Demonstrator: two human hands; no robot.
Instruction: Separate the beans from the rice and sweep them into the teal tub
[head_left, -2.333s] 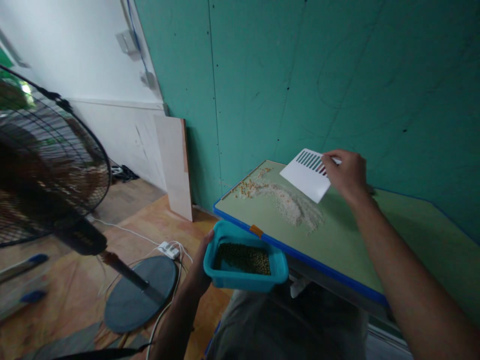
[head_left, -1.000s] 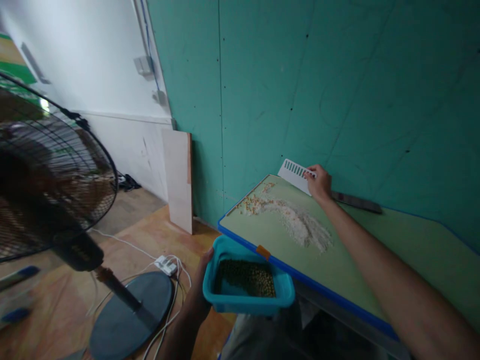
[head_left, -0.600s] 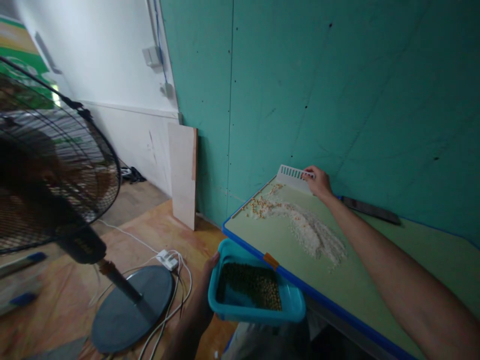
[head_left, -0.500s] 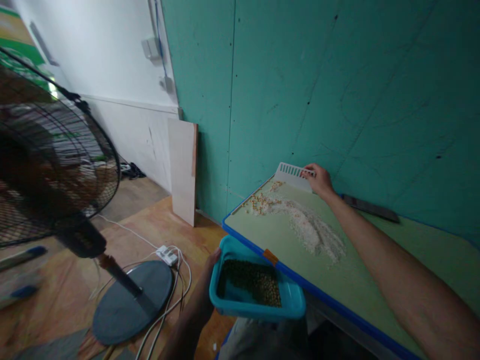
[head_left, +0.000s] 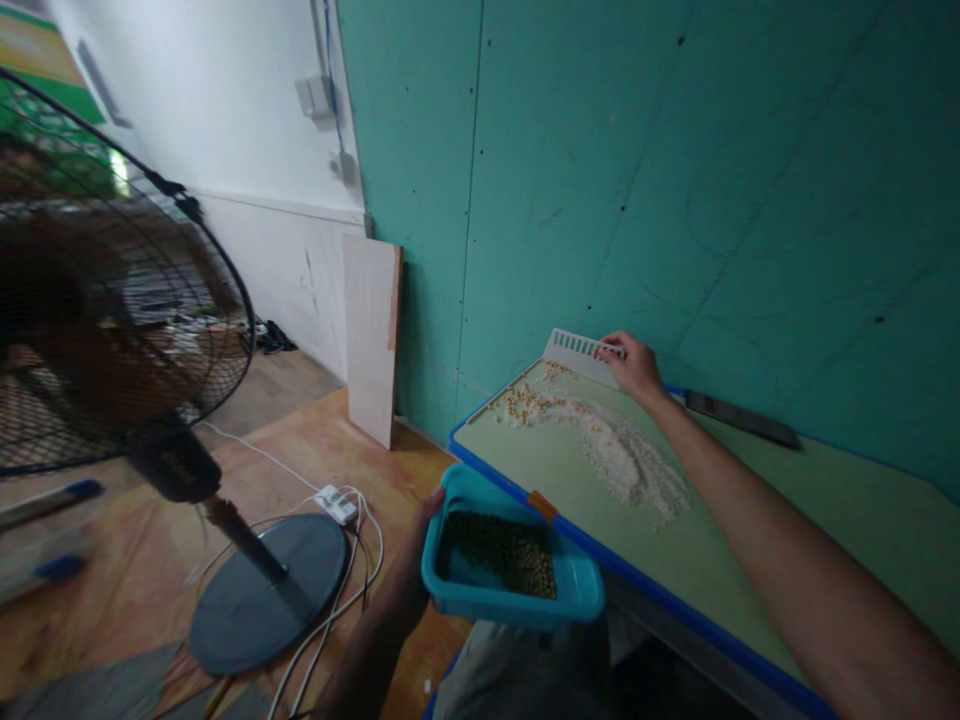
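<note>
My left hand [head_left: 417, 560] grips the left side of a turquoise plastic tub [head_left: 517, 606], held just off the near edge of the table. Dark green beans and paler round ones [head_left: 495, 552] lie inside it. My right hand [head_left: 631, 366] is closed on a white slotted plastic scraper [head_left: 576, 358], which stands on edge at the table's far left corner by the wall. In front of the scraper, yellow kernels [head_left: 519, 402] are strewn over the pale green tabletop [head_left: 517, 460]. A streak of whitish grains [head_left: 626, 462] stretches from them toward the middle.
A dark flat bar-like object [head_left: 742, 418] lies along the wall side of the table. An orange clip or tape [head_left: 541, 506] sits on the blue rim. On the left stand a fan [head_left: 172, 465], a power strip [head_left: 335, 504] with cables and a leaning board [head_left: 371, 340].
The scraper in my right hand has shifted slightly left toward the table corner. The view has moved a little, and the tub stays in my left hand at nearly the same place.
</note>
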